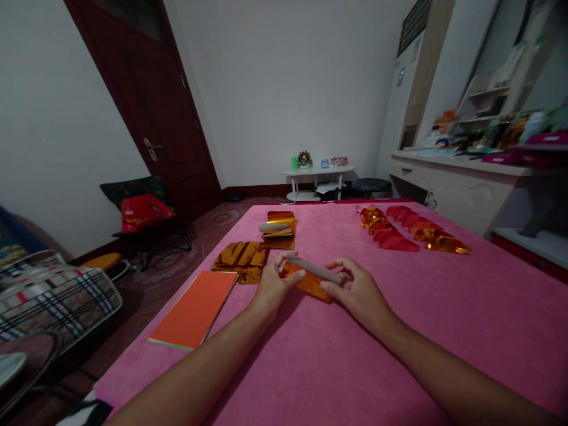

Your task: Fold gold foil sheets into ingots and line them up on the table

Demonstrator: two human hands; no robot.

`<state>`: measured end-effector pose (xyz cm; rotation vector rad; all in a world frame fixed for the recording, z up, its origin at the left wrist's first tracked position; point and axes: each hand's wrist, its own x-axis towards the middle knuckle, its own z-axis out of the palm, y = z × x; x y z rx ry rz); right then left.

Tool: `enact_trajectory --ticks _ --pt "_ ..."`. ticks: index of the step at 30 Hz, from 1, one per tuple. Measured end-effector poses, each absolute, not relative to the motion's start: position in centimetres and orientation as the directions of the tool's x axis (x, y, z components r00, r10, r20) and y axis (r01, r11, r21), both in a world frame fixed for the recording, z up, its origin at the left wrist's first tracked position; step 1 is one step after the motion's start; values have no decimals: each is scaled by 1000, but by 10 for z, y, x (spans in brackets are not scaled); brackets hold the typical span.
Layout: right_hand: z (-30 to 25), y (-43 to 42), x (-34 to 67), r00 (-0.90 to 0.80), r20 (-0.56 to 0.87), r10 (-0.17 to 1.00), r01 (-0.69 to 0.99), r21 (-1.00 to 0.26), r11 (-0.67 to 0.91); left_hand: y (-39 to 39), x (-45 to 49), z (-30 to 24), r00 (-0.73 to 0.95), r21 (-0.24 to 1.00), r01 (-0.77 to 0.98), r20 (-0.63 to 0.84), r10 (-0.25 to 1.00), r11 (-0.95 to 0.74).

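Between my two hands is a sheet of orange-gold foil paper, with a greyish rolled or folded strip along its upper edge. My left hand pinches the left end with thumb and fingers. At the other end, the thumb and fingers of my right hand close on the strip. Just left of my left hand lies a stack of creased gold foil sheets. Behind it sits another pile of gold foil paper with a grey roll on top. Orange paper sheets lie nearest the left table edge.
A pink cloth covers the table. Red and gold foil pieces in cone-like shapes lie in rows at the far right. Beyond stand a small white table, a round stool and a cluttered counter. A chair with a red bag is at left.
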<state>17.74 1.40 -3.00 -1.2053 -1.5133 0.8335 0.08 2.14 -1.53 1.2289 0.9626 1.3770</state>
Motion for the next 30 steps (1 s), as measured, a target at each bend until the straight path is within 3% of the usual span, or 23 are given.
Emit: enact_trajectory --ticks 4,11,16,19,23,26,30 --pt "-30 16 181 -109 244 964 205 -943 262 22 1 -15 50 972 -176 166 985 -155" --pt "-25 10 181 -288 154 945 213 -952 220 28 -1 -22 82 960 -250 152 985 -128" --pt "-21 8 178 -318 110 942 46 -990 131 28 0 -22 166 985 -165 80 983 -53" --pt "-20 9 178 -304 100 947 0 -994 105 25 5 -22 296 998 -55 13 955 3" --pt "-18 9 178 -279 139 950 124 -976 179 19 12 -21 398 1000 29 -2 917 -10" --pt "-15 8 178 -225 162 961 222 -952 212 14 17 -18 436 1000 -17 3 900 5" --pt "-15 8 181 -67 191 979 170 -965 200 7 21 -16 466 993 -87 -27 884 76"
